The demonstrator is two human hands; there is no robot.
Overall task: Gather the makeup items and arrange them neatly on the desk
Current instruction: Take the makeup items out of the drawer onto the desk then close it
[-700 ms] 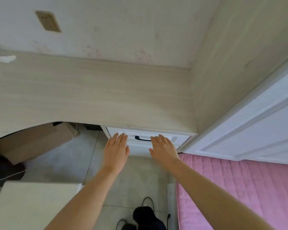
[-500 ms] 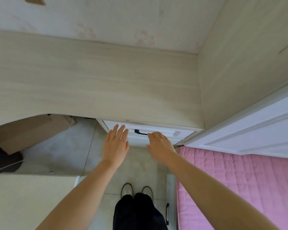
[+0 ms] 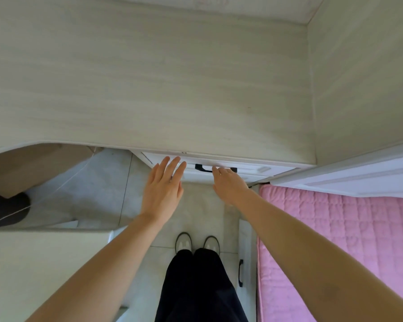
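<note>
No makeup items show anywhere — the pale wood-grain table (image 3: 149, 89) is bare across all that the view takes in, so the things to gather are out of sight, and my guess is they lie in the white drawer (image 3: 249, 171) tucked under the table's front edge. The step in hand looks like opening that drawer.

The right hand (image 3: 229, 185) reaches for the black bar handle (image 3: 215, 168); its fingertips (image 3: 219, 170) sit at the bar, slightly bent, but whether they have hooked behind it I cannot tell, so its grip is uncertain. The left hand (image 3: 164, 190) is flat and spread, fingers straight, holding nothing, its tips near the drawer front to the left of the handle.

Next, the right fingers would need to curl round the bar and draw straight back toward the body; the left hand should lift clear of the drawer face.

Room is tight. The pink quilted mattress (image 3: 335, 240) and a white panelled frame (image 3: 347, 180) close in on the right, just beside the drawer's corner. The person's feet in pale shoes (image 3: 197, 244) stand directly in the drawer's path on the grey tiled floor (image 3: 98, 189) — a step back may be needed. A pale boxy surface (image 3: 44, 263) fills the lower left.
</note>
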